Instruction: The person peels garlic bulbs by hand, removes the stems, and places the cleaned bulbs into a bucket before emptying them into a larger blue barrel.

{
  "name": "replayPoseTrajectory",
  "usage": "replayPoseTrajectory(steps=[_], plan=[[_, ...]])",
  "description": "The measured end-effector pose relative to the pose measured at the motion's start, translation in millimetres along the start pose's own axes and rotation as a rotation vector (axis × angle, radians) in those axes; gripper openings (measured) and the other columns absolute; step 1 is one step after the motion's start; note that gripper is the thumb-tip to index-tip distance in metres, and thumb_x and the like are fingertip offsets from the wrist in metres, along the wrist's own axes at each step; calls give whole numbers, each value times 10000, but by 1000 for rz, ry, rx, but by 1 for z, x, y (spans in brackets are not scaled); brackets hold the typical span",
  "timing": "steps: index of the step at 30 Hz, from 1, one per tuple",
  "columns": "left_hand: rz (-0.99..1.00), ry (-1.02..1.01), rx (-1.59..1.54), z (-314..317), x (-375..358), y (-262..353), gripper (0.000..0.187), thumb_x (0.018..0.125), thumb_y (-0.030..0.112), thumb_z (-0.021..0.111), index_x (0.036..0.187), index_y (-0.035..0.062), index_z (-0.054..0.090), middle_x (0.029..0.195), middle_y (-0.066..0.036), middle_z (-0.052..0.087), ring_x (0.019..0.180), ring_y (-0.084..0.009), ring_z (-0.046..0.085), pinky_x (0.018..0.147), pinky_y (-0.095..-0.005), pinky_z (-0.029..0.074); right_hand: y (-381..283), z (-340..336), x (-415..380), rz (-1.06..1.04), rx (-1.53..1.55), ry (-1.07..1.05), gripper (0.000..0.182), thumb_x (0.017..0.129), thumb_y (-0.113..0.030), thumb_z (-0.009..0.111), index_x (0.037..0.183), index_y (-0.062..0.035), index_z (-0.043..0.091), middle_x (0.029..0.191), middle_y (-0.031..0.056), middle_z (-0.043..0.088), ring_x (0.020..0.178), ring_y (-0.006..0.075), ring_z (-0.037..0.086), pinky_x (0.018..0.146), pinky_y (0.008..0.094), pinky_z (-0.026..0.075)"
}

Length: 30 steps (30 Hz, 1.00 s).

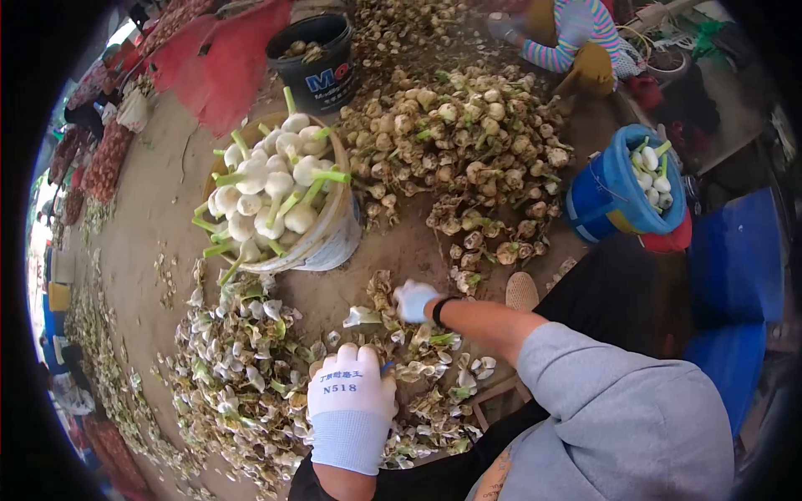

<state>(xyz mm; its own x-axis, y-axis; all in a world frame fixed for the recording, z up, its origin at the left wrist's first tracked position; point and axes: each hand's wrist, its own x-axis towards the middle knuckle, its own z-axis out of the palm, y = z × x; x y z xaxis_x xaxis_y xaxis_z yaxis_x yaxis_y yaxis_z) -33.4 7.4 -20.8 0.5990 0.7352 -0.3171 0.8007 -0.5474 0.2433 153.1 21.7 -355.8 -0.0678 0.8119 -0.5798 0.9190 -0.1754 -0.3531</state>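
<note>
White knit gloves cover both hands. Peeled garlic bulbs [253, 175] heap above the rim of the wide bucket [338, 238]; a bumped wall could send some rolling into the husks [242, 376]. The left hand [351, 397] curls its fingers downward, a blue sliver [388, 366] beside it; its grip is hidden. The right hand [413, 301] looks bunched but blurred, so whether it pinches anything cannot be told.

Red sheet [219, 73] — spread at upper left. Net sacks [112, 163] — several, reddish, toward the left edge. Person [575, 42] — striped sleeves, at upper right. Green scrap [708, 37] — farther right. Blue panels [737, 259] — at far right.
</note>
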Motion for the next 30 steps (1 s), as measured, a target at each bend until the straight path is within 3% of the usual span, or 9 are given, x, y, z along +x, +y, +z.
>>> replayPoseTrajectory(steps=[3,7,10,13,16,18,22,28,30], plan=[[24,43,-5,3,-3,0,264,910,281,716,924,30,638,969,-176,653,939,-381,662,791,-483,534,-33,10,-22,-177,137,-114,486,887,-331,667,1265,-27,649,1219,253,680,1252,395,586,1002,467,516],[53,7,-151,0,-11,3,271,919,276,712,915,7,673,900,-217,679,872,-411,683,777,-492,533,-38,-36,-34,-209,234,138,476,893,-374,644,1251,-64,680,1237,239,679,1228,394,592,1057,450,485],[129,-74,-313,-10,-10,17,267,923,257,704,963,-7,695,917,-235,701,888,-431,686,781,-493,537,-21,-111,-38,-217,749,106,495,737,-383,861,1042,-10,744,897,180,769,808,265,745,731,377,586],[155,61,-451,0,-3,30,251,929,221,712,998,-20,698,927,-242,713,878,-422,701,776,-470,539,-26,-184,-80,-272,1262,-24,255,917,-250,806,1014,-26,731,914,48,741,786,125,687,692,297,581],[140,202,-601,0,6,40,265,931,248,723,972,-2,649,970,-237,681,930,-440,667,808,-499,531,-35,-231,-125,-384,1458,-108,357,922,-298,825,1117,-30,690,982,44,725,828,147,701,744,320,625],[157,513,-591,0,14,45,244,922,214,738,988,-4,648,990,-226,674,936,-431,660,822,-486,524,-53,-259,-179,-471,1492,-84,417,930,-287,819,1198,-14,652,1064,60,722,953,167,717,822,346,627],[185,753,-274,-1,18,50,202,870,137,758,927,1,620,954,-184,622,901,-405,610,775,-477,497,-52,-264,-203,-654,1160,97,600,901,-230,849,1383,4,581,1242,79,701,1130,138,647,1022,326,521],[220,799,-264,-3,18,48,234,753,67,775,816,21,554,873,-159,569,840,-386,583,707,-475,468,-60,-262,-215,-708,983,217,712,828,-145,892,1444,-17,561,1354,81,658,1252,150,591,1122,341,454],[205,810,-283,-7,19,46,248,727,58,779,798,26,544,849,-154,558,821,-381,581,691,-469,463,-63,-259,-214,-823,931,393,731,828,-190,895,1442,0,549,1352,103,663,1233,154,605,1105,340,470]])
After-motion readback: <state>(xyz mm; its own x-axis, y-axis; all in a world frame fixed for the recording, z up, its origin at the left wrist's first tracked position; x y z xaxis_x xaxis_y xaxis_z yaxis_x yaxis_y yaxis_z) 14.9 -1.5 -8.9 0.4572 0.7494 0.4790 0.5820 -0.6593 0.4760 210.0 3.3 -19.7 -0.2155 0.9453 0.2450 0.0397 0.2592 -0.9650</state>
